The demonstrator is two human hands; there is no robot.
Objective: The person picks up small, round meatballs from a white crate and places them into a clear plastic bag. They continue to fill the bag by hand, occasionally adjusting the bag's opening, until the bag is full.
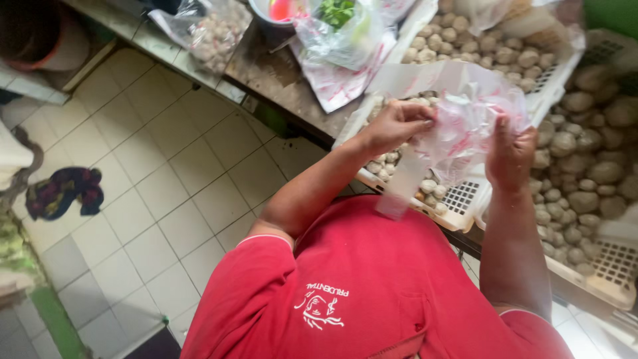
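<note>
Both of my hands hold a thin white plastic bag with red print [465, 116] above a white slotted tray [458, 199] of pale round balls. My left hand [395, 126] pinches the bag's left edge, fingers closed on the film. On the other side, my right hand [508, 156] grips the crumpled plastic. A loose strip of the bag hangs down between my arms. My red shirt fills the bottom of the view.
More white trays [611, 266] piled with pale balls [585, 153] stand to the right and at the back. On the dark wooden counter [279, 80] lie clear bags of balls [212, 33] and a bowl. A dark cloth [63, 189] lies on the tiled floor at left.
</note>
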